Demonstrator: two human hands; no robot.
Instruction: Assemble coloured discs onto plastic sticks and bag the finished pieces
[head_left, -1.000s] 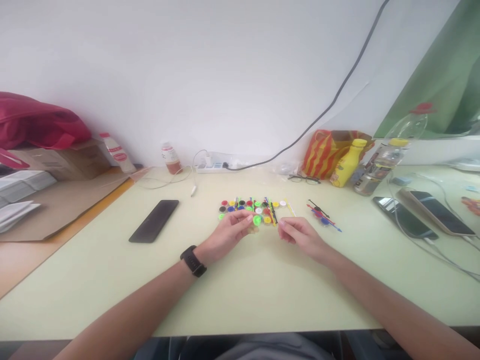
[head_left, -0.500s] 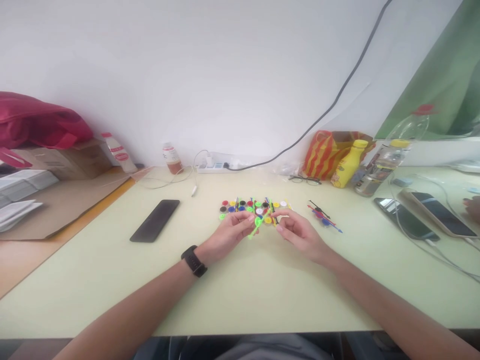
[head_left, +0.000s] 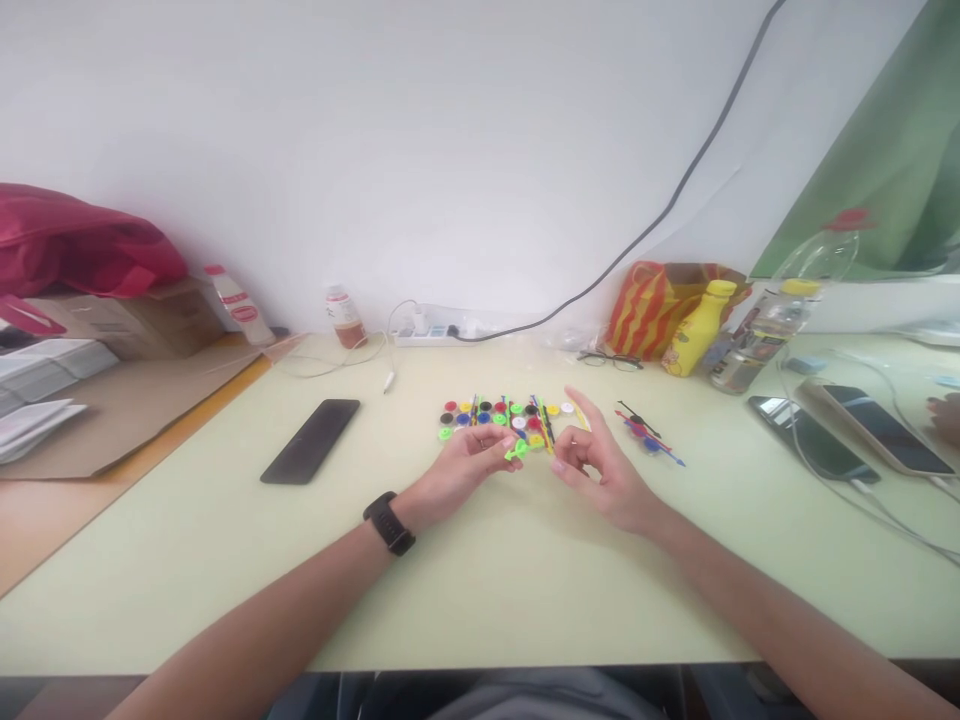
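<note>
My left hand (head_left: pixel 471 470), with a black watch (head_left: pixel 389 523) on its wrist, pinches a bright green arrow spinner (head_left: pixel 518 450) between thumb and fingers, above the near edge of a group of small coloured discs (head_left: pixel 485 419). Just right of it is my right hand (head_left: pixel 613 478), holding nothing, its index finger stretched upward and the other fingers curled near the thumb. Several thin coloured arrows (head_left: pixel 545 425) lie among the discs. Beyond my right hand rests a small pile of black, red and blue arrow spinners (head_left: pixel 649 436).
A black phone (head_left: pixel 310 442) lies at left, two charging phones (head_left: pixel 814 437) at right. Along the wall stand a drink bottle (head_left: pixel 345 318), power strip (head_left: pixel 431 338), glasses (head_left: pixel 611 361), striped bag (head_left: pixel 637 308), yellow bottle (head_left: pixel 697 330) and clear bottles (head_left: pixel 765 340). Another person's hand (head_left: pixel 946 415) shows at the right edge.
The green arrow spinner has turned from a steep slant to nearly level in my left hand. My right index finger has swung up and away from it.
</note>
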